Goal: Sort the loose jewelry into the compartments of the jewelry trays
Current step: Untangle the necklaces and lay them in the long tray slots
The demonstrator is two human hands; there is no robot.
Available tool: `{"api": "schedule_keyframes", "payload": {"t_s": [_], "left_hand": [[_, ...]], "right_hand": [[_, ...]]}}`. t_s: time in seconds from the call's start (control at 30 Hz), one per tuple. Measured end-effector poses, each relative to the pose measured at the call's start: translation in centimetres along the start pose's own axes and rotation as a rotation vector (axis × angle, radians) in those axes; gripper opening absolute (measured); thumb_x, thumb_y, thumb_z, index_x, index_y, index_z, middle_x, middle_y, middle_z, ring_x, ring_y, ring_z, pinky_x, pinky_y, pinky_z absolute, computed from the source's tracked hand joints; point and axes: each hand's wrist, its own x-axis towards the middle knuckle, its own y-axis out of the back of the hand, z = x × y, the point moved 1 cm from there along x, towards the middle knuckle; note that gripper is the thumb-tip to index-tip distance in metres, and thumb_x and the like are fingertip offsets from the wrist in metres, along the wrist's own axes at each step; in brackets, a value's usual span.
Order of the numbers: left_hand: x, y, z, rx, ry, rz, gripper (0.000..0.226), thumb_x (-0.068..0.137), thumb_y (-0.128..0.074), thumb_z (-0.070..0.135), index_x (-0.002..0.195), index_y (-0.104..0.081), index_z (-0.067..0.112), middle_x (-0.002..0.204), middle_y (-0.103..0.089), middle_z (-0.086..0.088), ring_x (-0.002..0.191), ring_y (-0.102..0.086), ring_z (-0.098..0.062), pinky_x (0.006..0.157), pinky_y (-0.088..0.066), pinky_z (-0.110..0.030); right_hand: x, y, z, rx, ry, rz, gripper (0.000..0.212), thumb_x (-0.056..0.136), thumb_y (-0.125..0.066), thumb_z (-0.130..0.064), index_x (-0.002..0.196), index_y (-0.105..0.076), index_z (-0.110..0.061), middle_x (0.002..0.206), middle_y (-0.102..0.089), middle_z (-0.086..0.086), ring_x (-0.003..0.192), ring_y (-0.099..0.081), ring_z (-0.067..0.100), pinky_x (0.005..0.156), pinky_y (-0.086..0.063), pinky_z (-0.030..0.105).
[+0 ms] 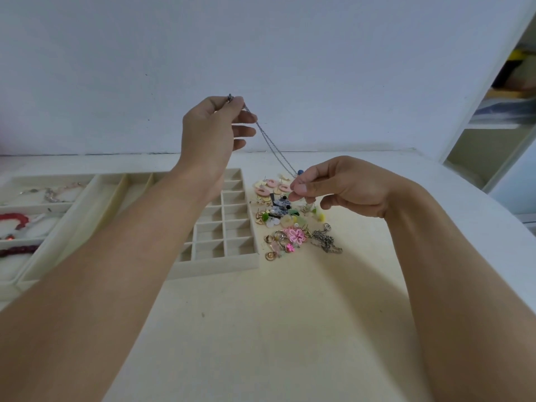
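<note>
**Silver chain held taut between both hands above the loose pile**

Head view. The left hand [213, 127] is raised in front of the wall, thumb and forefinger pinching the clasp end of a thin silver chain [271, 145]; its other fingers are spread loosely. The chain runs doubled, down and to the right, to the right hand [338, 184], which pinches the lower end between thumb and forefinger just above the table [261, 329]. A small blue bead shows at the chain's lower end, beside the right fingertips.

Directly under the right hand lies the pile of loose jewelry [290, 220]: pink and cream ear pieces, a pink flower piece [296, 235], gold rings, and a heap of grey chain [326, 242] on its right edge.

Just left of the pile sits a cream tray of small square compartments [229, 224]; those visible hold nothing. Further left, a second tray [37, 204] has larger compartments, holding red bead strands [16, 220] and a pale bracelet [55, 192].
</note>
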Motion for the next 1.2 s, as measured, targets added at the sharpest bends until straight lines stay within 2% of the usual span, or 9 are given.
{"api": "schedule_keyframes", "payload": {"t_s": [0.1,0.23,0.37,0.47,0.67,0.8,1.0,1.1,1.2], "left_hand": [[0.0,0.0,-0.1,0.01,0.001,-0.002,0.018,0.1,-0.059,0.022,0.084,-0.063,0.017,0.074,-0.073,0.006,0.066,-0.066,-0.01,0.065,-0.049,-0.025],[0.2,0.2,-0.1,0.012,0.008,0.018,0.016,0.1,-0.059,0.022,0.085,-0.064,0.017,0.074,-0.073,0.006,0.066,-0.066,-0.009,0.065,-0.049,-0.025],[0.5,0.7,-0.2,0.014,0.011,0.072,0.014,0.098,-0.06,0.024,0.086,-0.065,0.018,0.073,-0.073,0.007,0.065,-0.067,-0.009,0.064,-0.049,-0.025],[0.8,1.4,-0.1,0.014,0.027,0.098,0.014,0.098,-0.061,0.024,0.087,-0.066,0.018,0.075,-0.073,0.007,0.067,-0.068,-0.009,0.064,-0.05,-0.025],[0.9,3.0,0.0,-0.135,0.109,0.116,0.015,0.096,-0.057,0.018,0.083,-0.063,0.015,0.072,-0.072,0.001,0.065,-0.068,-0.015,0.061,-0.052,-0.025],[0.6,5.6,-0.5,-0.252,0.175,0.139,0.012,0.093,-0.057,0.012,0.081,-0.059,0.011,0.071,-0.072,-0.006,0.062,-0.068,-0.018,0.06,-0.055,-0.025],[-0.5,12.1,-0.7,0.017,0.119,0.074,0.012,0.094,-0.063,0.012,0.088,-0.071,0.005,0.081,-0.076,-0.012,0.073,-0.073,-0.021,0.066,-0.058,-0.026],[-1.6,15.0,-0.4,0.202,0.056,0.039,0.016,0.096,-0.066,0.017,0.088,-0.076,0.009,0.082,-0.077,-0.011,0.07,-0.072,-0.019,0.066,-0.058,-0.024],[-2.8,17.3,-0.1,0.266,0.04,0.026,0.018,0.1,-0.06,0.018,0.095,-0.076,0.012,0.081,-0.077,-0.008,0.067,-0.07,-0.015,0.064,-0.057,-0.021]], "right_hand": [[0.1,-0.3,-0.1,-0.038,0.03,-0.005,0.028,0.07,-0.082,-0.046,0.092,-0.083,-0.028,0.11,-0.077,-0.004,0.088,-0.061,0.002,0.069,-0.043,0.022],[0.1,-0.4,-0.2,-0.08,0.079,0.016,0.032,0.068,-0.082,-0.054,0.093,-0.082,-0.034,0.1,-0.076,-0.015,0.081,-0.062,-0.009,0.076,-0.036,0.027],[0.3,-0.3,0.0,0.02,0.089,-0.035,0.033,0.071,-0.085,-0.048,0.094,-0.082,-0.024,0.097,-0.077,0.0,0.081,-0.065,0.006,0.067,-0.047,0.022],[0.4,0.0,0.2,0.1,0.06,-0.042,0.036,0.07,-0.088,-0.044,0.097,-0.082,-0.021,0.092,-0.075,0.002,0.079,-0.065,0.011,0.068,-0.05,0.023],[0.5,-0.6,0.3,0.139,-0.005,-0.103,0.021,0.077,-0.082,-0.034,0.093,-0.082,-0.02,0.093,-0.075,0.002,0.077,-0.066,0.011,0.067,-0.052,0.022],[0.6,-0.8,0.1,0.172,-0.025,-0.107,0.025,0.076,-0.081,-0.032,0.095,-0.082,-0.016,0.091,-0.075,0.004,0.071,-0.064,0.009,0.064,-0.053,0.02],[1.3,-2.1,0.0,0.147,-0.004,-0.007,0.042,0.063,-0.089,-0.034,0.094,-0.081,-0.007,0.09,-0.076,0.01,0.077,-0.069,0.015,0.07,-0.057,0.02],[2.1,-3.2,-0.3,0.181,0.035,0.117,0.029,0.068,-0.087,-0.025,0.09,-0.082,-0.007,0.095,-0.077,0.013,0.085,-0.074,0.019,0.074,-0.059,0.021],[3.4,-4.7,-1.2,0.323,0.069,0.234,0.018,0.072,-0.081,-0.014,0.087,-0.081,-0.006,0.099,-0.077,0.016,0.09,-0.076,0.022,0.074,-0.059,0.021]]}}
